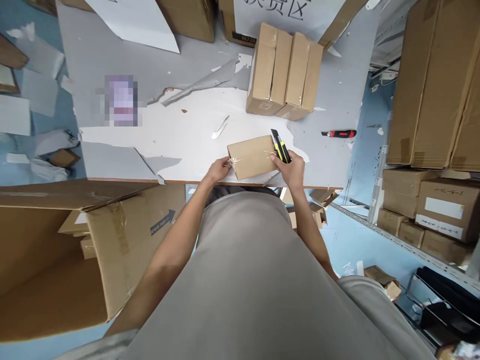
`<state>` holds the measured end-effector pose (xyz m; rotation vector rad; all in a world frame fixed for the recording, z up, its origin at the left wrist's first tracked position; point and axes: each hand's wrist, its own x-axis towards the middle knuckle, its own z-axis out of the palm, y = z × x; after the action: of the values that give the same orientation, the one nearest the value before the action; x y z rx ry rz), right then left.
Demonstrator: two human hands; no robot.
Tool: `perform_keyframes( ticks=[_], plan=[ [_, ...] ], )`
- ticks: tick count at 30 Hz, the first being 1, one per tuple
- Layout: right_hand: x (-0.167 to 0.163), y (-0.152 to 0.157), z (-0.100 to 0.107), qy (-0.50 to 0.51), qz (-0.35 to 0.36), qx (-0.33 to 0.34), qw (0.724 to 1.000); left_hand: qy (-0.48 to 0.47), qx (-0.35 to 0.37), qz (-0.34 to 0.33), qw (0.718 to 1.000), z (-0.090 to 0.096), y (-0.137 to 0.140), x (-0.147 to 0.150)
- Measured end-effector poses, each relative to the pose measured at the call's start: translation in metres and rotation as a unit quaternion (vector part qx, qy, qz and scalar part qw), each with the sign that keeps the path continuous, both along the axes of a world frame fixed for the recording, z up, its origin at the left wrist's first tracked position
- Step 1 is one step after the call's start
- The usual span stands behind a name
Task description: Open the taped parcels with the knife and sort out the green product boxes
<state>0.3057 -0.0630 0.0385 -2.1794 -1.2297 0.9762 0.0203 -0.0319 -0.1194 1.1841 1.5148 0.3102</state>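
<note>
We have a small carton (251,157) in front of us near the close edge of the worktop (195,135); take it as the centre of the dial, with twelve o'clock toward the far side. Our left hand (218,171) is at its nine o'clock end, the grip closed on that end beside crinkled clear tape. Our right hand (293,169) is at three o'clock, its grip clenched around a black-and-yellow cutter (280,147) while the thumb touches the carton's end. That cutter's blade end points toward eleven o'clock.

A red-and-black cutter (343,133) lies apart at about two o'clock, its blade toward nine. Two taped cartons (282,75) stand side by side at one o'clock. A small white object (220,128), too small for us to identify, lies near the carton at eleven, and a blurred purple item (122,100) sits farther off at ten. At eight, below the worktop's edge, we see a large open box (138,240).
</note>
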Motion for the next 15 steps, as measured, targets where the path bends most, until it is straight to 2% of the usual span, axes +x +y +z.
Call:
perform_keyframes(
  ticks=[3, 6, 9, 12, 15],
  plan=[
    [-0.009, -0.001, 0.0, -0.051, 0.027, -0.001, 0.998, 0.029, 0.072, 0.01, 0.997, 0.022, 0.003, -0.018],
    [-0.011, 0.001, 0.003, -0.073, 0.048, -0.015, 0.996, -0.055, 0.143, 0.048, 0.987, 0.057, 0.011, -0.023],
    [-0.012, 0.001, 0.01, -0.107, 0.061, -0.025, 0.992, -0.103, 0.162, 0.026, 0.981, 0.088, 0.023, -0.016],
    [-0.019, -0.008, 0.026, -0.127, 0.067, -0.01, 0.99, -0.113, 0.146, 0.006, 0.983, 0.102, 0.034, -0.01],
    [-0.033, -0.027, 0.047, -0.071, 0.105, -0.011, 0.992, -0.129, 0.126, 0.009, 0.984, 0.102, 0.041, -0.01]
  ],
)
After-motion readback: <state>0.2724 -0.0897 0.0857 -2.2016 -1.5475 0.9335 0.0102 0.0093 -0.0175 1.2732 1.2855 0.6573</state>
